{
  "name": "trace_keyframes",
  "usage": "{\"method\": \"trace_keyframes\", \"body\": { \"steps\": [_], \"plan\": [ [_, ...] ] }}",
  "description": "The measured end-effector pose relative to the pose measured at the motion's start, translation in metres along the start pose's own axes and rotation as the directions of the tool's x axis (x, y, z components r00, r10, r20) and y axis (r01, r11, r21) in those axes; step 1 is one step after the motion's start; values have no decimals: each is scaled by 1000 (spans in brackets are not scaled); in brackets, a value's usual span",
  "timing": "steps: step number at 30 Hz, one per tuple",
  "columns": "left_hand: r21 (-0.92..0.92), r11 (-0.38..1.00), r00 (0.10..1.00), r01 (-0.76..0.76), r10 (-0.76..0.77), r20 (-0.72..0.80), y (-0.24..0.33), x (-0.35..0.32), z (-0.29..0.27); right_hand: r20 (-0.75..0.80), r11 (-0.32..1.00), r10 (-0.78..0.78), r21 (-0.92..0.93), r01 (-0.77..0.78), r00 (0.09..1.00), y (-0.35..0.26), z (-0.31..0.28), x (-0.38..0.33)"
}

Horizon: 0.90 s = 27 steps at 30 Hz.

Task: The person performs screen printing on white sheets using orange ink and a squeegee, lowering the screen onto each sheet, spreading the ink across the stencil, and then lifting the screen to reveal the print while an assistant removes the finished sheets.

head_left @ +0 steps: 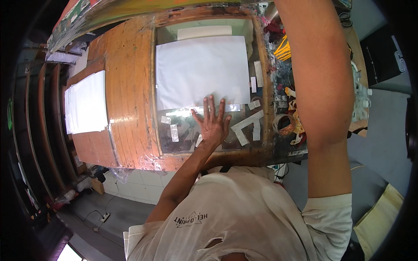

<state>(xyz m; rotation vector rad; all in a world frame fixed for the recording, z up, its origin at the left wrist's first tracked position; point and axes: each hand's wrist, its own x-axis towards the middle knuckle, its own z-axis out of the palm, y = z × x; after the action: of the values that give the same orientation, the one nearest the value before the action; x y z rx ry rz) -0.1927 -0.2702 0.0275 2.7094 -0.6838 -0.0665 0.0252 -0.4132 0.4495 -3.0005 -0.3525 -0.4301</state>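
Note:
My left hand [212, 127] lies palm down with fingers spread. Its fingertips touch the near edge of a white sheet [202, 69], and it holds nothing. The sheet rests on a glass panel [174, 145] set into a wooden table, with a clear strip [233, 108] along its near edge. Strips of tape [250, 121] are stuck to the glass around my hand. My right arm [324, 82] reaches up past the top edge of the view, so my right hand is out of sight. A raised paint-stained frame [91, 21] spans the far side above the table.
A stack of white sheets [86, 103] lies on the wooden table [130, 87] at left. Tape rolls [284, 125] and ink-stained clutter line the right side. Dark shelving [41, 130] stands far left. A power strip [104, 217] with cables lies on the floor.

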Motion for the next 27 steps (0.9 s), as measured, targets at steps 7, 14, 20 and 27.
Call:
{"method": "trace_keyframes", "body": {
  "steps": [7,14,20,27],
  "plan": [
    [11,1000,1000,-1,1,9,1,-1,0,-47,989,94,116,-88,994,-3,2,-5],
    [20,999,999,-38,37,29,1,-1,0,44,965,-112,244,98,993,17,-1,-13],
    [33,998,996,-51,48,77,0,-1,-1,125,941,-42,338,-3,991,18,-6,-19],
    [32,998,990,-52,47,133,1,-1,-2,74,912,-112,403,73,991,24,-2,-22]
  ]
}}
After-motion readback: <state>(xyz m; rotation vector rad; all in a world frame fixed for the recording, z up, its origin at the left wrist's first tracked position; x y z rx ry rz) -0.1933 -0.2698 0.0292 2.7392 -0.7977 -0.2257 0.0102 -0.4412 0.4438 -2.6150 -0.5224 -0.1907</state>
